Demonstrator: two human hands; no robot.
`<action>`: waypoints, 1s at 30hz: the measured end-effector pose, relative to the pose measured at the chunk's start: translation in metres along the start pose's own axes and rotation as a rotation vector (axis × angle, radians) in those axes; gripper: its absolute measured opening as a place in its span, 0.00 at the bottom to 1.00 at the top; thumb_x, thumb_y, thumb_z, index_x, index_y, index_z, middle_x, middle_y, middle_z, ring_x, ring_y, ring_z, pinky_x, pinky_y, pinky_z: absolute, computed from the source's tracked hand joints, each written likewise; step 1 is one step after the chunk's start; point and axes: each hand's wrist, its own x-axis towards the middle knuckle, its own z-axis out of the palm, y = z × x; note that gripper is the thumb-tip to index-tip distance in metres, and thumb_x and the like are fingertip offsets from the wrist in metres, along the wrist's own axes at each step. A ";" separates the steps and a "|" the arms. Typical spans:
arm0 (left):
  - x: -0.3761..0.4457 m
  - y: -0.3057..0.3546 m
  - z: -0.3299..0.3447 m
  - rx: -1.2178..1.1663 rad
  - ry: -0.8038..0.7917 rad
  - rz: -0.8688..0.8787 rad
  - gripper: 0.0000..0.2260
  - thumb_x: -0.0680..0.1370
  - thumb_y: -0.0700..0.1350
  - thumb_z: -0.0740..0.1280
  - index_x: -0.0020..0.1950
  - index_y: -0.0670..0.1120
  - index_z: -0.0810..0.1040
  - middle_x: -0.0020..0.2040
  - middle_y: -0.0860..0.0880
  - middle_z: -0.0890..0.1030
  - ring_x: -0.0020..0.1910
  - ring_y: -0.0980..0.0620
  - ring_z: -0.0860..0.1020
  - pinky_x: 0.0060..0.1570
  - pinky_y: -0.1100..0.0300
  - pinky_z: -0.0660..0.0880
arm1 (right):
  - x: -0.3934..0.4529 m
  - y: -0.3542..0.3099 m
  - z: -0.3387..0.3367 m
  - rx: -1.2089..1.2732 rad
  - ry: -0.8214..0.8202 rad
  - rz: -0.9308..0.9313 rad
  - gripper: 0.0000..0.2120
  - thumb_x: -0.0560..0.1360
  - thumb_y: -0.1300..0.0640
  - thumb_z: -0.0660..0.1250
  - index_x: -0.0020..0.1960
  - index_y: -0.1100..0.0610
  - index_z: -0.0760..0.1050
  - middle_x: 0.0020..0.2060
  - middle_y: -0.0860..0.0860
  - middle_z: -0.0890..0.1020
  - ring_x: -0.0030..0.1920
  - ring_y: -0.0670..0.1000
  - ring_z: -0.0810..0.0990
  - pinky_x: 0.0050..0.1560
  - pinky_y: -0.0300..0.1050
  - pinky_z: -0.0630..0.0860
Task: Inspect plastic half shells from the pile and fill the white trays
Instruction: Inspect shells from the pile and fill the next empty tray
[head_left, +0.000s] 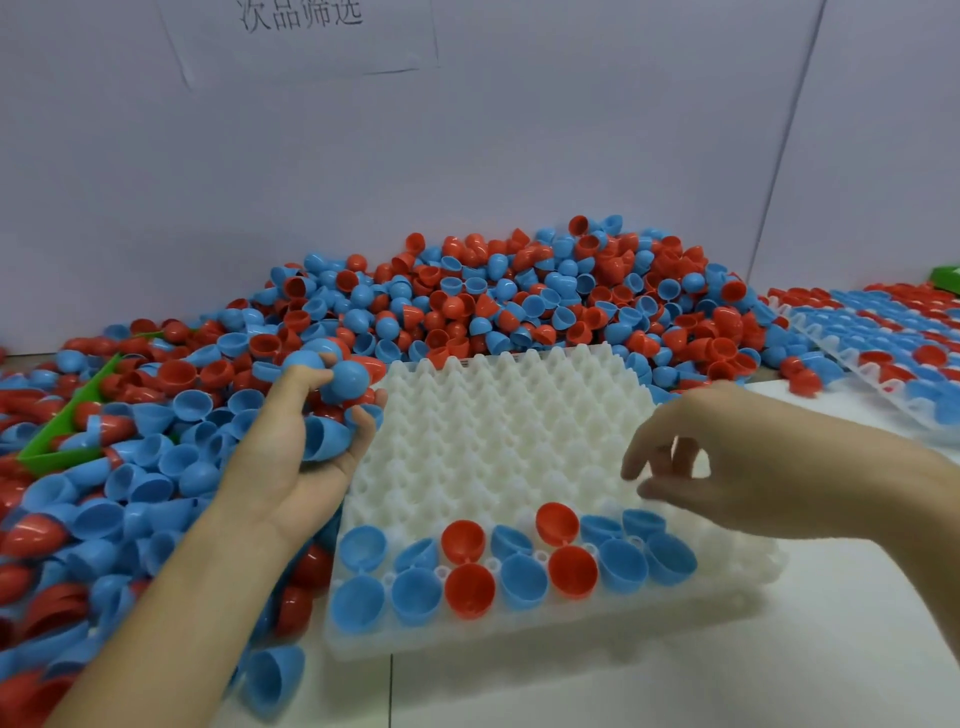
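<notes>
A white peg tray (498, 447) lies in front of me, its two nearest rows holding blue and red half shells (470, 590). A big pile of red and blue half shells (493, 301) spreads behind and left of it. My left hand (291, 457) hovers palm up at the tray's left edge, its fingers curled round several blue shells (345, 382). Over the tray's right side my right hand (727, 457) hovers with thumb and fingers loosely bent, nothing between them, just above the filled rows.
A second white tray (893, 332) filled with shells lies at the far right. A green scoop (62, 436) sits half buried in the pile on the left. White panels stand behind the pile. Bare tabletop (675, 675) shows at the front.
</notes>
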 end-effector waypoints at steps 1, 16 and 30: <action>-0.001 -0.001 -0.001 -0.037 0.008 -0.051 0.04 0.78 0.42 0.68 0.50 0.47 0.82 0.61 0.40 0.79 0.52 0.45 0.84 0.35 0.65 0.78 | 0.006 -0.006 0.000 0.022 0.063 -0.036 0.05 0.76 0.49 0.71 0.50 0.38 0.81 0.38 0.36 0.81 0.43 0.31 0.78 0.39 0.29 0.78; -0.013 -0.001 0.012 0.085 -0.043 -0.117 0.06 0.78 0.39 0.68 0.53 0.46 0.82 0.43 0.48 0.83 0.33 0.56 0.79 0.30 0.65 0.76 | 0.119 -0.123 0.037 0.366 0.395 -0.307 0.17 0.73 0.49 0.75 0.59 0.53 0.79 0.47 0.47 0.80 0.42 0.45 0.78 0.41 0.33 0.74; -0.010 0.010 0.009 -0.004 0.006 -0.068 0.17 0.78 0.49 0.69 0.65 0.44 0.78 0.54 0.41 0.83 0.40 0.51 0.82 0.28 0.64 0.76 | 0.126 -0.130 0.043 0.671 0.021 0.050 0.17 0.76 0.44 0.70 0.44 0.59 0.82 0.32 0.53 0.86 0.34 0.47 0.86 0.34 0.38 0.82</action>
